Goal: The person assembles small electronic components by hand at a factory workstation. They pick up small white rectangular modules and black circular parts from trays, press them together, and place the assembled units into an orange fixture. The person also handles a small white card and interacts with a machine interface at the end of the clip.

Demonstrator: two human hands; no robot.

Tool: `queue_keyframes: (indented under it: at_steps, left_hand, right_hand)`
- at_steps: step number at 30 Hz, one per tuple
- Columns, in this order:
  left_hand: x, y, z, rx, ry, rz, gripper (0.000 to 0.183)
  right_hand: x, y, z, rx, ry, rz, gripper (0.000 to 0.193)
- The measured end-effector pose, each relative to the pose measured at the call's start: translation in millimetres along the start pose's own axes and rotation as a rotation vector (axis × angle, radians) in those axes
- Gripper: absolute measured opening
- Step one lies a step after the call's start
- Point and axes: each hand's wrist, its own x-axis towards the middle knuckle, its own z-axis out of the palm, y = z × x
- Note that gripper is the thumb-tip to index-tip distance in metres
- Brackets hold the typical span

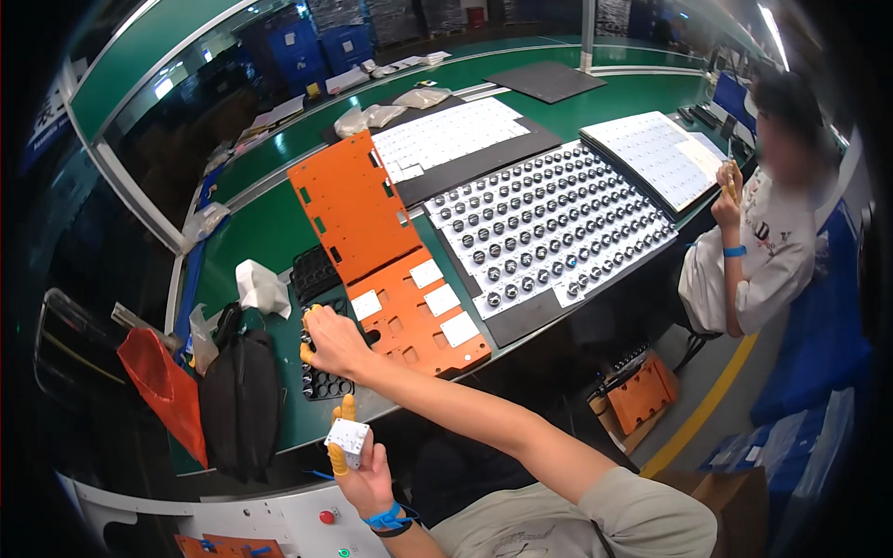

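My left hand (pixel 369 482), with yellow finger covers and a blue wrist strap, grips a small white square block (pixel 348 439) near the bench's front edge. My right arm crosses in front of it. Fingers curled, my right hand (pixel 333 342) reaches over a black tray of round pockets (pixel 327 385); what its fingertips pinch, if anything, is hidden. Right beside that hand lies an orange fixture (pixel 400 346) with its lid (pixel 349 206) raised. Several white square plates (pixel 441 299) sit in the fixture's base.
To the right, a white board (pixel 521 219) carries rows of black round parts. Another black tray (pixel 314 273) lies behind my right hand. On the left are a white bag (pixel 263 288), a black bag (pixel 244 400) and an orange bag (pixel 166 381). A co-worker (pixel 753 242) sits at right.
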Motion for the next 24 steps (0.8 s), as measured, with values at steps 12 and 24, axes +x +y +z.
queue_keyframes:
  at_steps: [12,24]
  left_hand:
    - [-7.5,-9.1,7.1,0.357,-0.225,-0.01,0.065]
    - [19.6,-4.7,16.3,0.24,-0.168,0.061,0.061]
  right_hand:
    - [0.5,4.1,-5.7,0.123,0.043,0.068,0.034]
    - [6.7,-5.4,-17.0,0.231,0.091,-0.041,0.032]
